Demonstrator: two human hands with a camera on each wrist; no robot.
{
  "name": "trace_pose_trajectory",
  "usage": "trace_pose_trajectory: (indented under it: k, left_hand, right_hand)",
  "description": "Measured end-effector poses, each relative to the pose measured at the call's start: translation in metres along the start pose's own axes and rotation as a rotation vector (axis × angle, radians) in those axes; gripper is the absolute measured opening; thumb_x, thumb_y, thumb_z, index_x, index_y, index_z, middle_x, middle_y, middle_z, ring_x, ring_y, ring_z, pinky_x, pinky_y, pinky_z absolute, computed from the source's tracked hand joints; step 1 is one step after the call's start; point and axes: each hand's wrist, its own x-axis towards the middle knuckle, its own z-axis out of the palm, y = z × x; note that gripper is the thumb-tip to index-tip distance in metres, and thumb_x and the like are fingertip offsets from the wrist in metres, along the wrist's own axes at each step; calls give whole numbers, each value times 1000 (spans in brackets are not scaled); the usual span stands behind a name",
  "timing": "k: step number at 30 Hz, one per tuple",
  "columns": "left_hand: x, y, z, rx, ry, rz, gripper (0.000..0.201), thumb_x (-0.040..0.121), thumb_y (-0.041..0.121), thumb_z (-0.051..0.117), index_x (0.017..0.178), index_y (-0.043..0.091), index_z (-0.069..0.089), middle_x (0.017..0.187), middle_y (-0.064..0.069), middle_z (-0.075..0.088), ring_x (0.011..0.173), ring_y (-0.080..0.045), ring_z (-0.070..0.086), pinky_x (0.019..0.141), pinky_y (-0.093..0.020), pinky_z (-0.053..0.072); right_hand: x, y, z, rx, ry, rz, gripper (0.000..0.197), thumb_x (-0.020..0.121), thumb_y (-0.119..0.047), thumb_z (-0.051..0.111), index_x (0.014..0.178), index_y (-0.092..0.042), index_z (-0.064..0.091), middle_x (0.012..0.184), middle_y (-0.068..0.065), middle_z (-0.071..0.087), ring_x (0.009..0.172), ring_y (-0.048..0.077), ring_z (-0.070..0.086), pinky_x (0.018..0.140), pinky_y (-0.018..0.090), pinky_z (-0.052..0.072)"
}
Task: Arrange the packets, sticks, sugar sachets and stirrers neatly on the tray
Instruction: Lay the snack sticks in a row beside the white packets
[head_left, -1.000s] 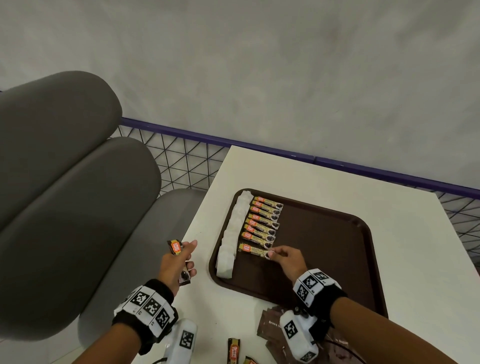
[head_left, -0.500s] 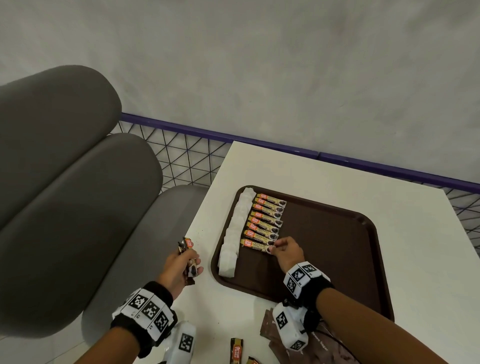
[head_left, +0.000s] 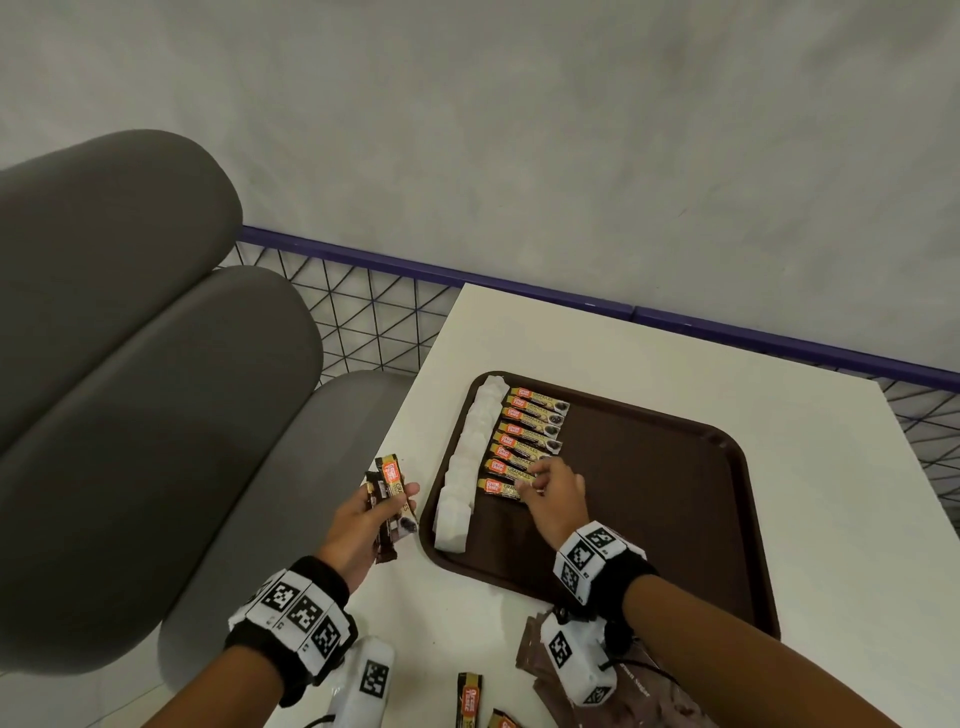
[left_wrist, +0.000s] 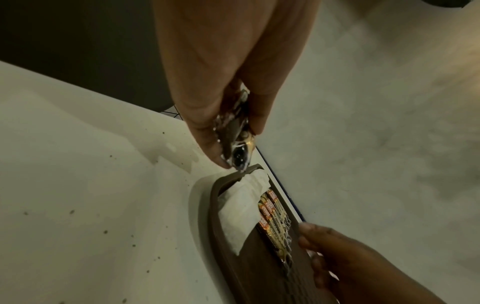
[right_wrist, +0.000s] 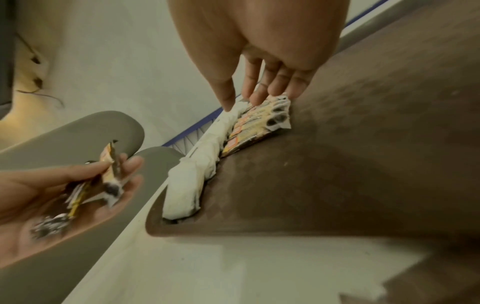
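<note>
Left hand (head_left: 363, 525) clamped on a spare bundle of gold-and-orange foil coffee sticks (head_left: 392, 493) beside the brown plastic tray (head_left: 675, 519), likely as supply, right hand (head_left: 553, 491) with straight fingers squaring the tray's stick row (head_left: 524, 441) against white sugar sachets (head_left: 467, 462).

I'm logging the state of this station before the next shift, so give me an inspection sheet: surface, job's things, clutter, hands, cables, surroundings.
Surface: white table, brown tray on it.
Job's things: column of white sachets along the tray's left edge; row of coffee sticks beside it; spare sticks and brown packets lie off the tray at the near edge.
Clutter: nothing seen.
Hands: left hand holds a bunch of sticks beside the tray; right hand has its fingertips on the nearest sticks of the row.
Cables: thin black lead at the right wrist.
Surroundings: grey cushioned seat, purple rail, grey wall.
</note>
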Motion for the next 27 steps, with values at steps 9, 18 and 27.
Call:
trace_pose_trajectory:
  k: [9, 18, 27]
  left_hand:
    - [-6, 3, 14, -4, -51, 65, 34, 95, 5, 46, 130, 6, 49, 123, -6, 62, 105, -19, 57, 77, -29, 49]
    - [-10, 2, 15, -19, -111, 37, 23, 94, 7, 49, 115, 6, 59, 115, -11, 66, 101, -25, 63, 93, -38, 48]
    - [-8, 4, 13, -105, -31, 51, 17, 94, 12, 51, 102, 1, 61, 81, -9, 59, 68, -13, 53, 47, -19, 48]
  right_hand:
    - [-26, -37, 37, 161, -440, -162, 16, 82, -30, 66, 77, -35, 52, 83, -9, 58, 84, 11, 55, 82, 30, 46]
    - [-34, -44, 29, 322, -387, -162, 32, 79, 6, 61, 70, -25, 55, 74, -5, 56, 71, 7, 51, 69, 16, 44]
    - [-30, -31, -6, 244, -436, -249, 27, 82, 2, 61, 78, -23, 53, 73, -7, 53, 62, -6, 50, 60, 5, 38]
